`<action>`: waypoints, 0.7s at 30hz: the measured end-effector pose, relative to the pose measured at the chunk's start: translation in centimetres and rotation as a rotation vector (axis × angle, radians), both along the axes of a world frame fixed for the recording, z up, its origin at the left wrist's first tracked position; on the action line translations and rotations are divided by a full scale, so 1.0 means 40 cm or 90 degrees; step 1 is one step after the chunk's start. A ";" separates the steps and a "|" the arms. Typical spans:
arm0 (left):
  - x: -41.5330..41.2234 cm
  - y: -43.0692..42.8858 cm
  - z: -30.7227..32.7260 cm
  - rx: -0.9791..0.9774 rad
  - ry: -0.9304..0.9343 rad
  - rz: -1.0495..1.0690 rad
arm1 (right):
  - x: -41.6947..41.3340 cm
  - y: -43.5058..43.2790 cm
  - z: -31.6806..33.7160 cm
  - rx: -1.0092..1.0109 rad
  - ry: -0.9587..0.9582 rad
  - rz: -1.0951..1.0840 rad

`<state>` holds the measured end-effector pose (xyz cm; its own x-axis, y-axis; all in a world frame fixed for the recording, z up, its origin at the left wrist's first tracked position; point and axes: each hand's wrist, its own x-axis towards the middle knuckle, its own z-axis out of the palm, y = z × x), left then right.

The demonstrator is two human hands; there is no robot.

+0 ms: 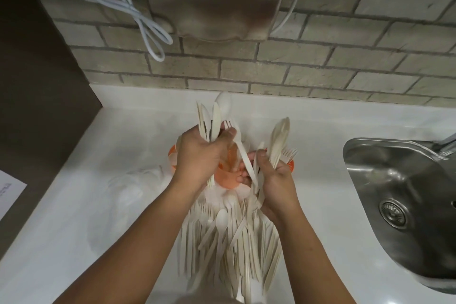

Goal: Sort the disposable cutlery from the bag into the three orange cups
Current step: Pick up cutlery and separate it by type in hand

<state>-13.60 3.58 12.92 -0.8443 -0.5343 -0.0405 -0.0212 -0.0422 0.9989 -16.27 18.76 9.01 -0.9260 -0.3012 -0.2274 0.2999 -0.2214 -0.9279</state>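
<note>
Left hand (197,153) clenched round pale plastic knives (206,121) over the orange plastic cups (225,179); loose pale cutlery heap (229,237) on white worktop (320,210) nearer us; right hand (276,175) grasping a second cutlery bundle (278,138). We judge pieces light, slick, springy: pinch by handles.

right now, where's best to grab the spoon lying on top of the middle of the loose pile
Likely its thin handle, pinched from above. The spoon lies flat on the cutlery pile, bowl toward the orange cups, handle slanting back to the person's left, exposed with nothing over it.
</note>
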 end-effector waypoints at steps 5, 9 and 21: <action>-0.001 -0.025 -0.023 0.016 -0.035 -0.032 | -0.020 0.039 0.000 0.120 0.067 -0.122; 0.002 0.010 -0.025 0.005 -0.061 -0.099 | -0.014 0.052 0.040 0.171 0.149 0.058; 0.044 -0.021 -0.069 0.145 -0.066 -0.111 | -0.120 0.138 0.041 0.252 0.186 -0.156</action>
